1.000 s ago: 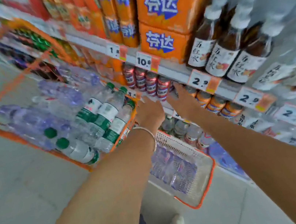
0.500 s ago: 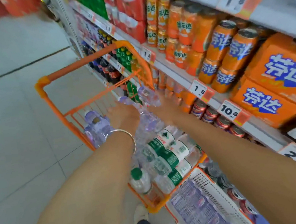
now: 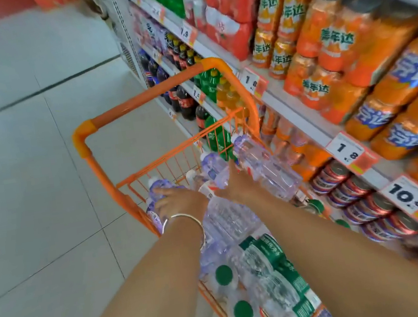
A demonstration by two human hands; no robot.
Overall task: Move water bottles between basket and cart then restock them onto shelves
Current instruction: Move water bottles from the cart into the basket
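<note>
**A:** What lies nearest, and how many are counted?

**B:** At the near end of the cart, green-labelled bottles are stacked on their sides. Two green caps and at least three labels can be counted. Beyond them, purple-tinted bottles are piled. About five can be made out, the two held ones included, though no exact count is allowed by the blur.

**A:** And the grips?

**B:** Two are in view. The left grip, with a bracelet at its wrist, is curled over a side bottle lying by the cart's left wall. The right grip is clasped round a raised bottle, which is held above the pile on the side toward the shelves.

**A:** How far along is the task judged to be?

**B:** About midway. One cart is seen, and it is well filled, so loading is taken to be largely done. Restocking is judged to be barely begun. No water is seen placed on the shelves in view, where orange cans and red cans are ranged. Nearly every bottle is left to be shelved.
</note>
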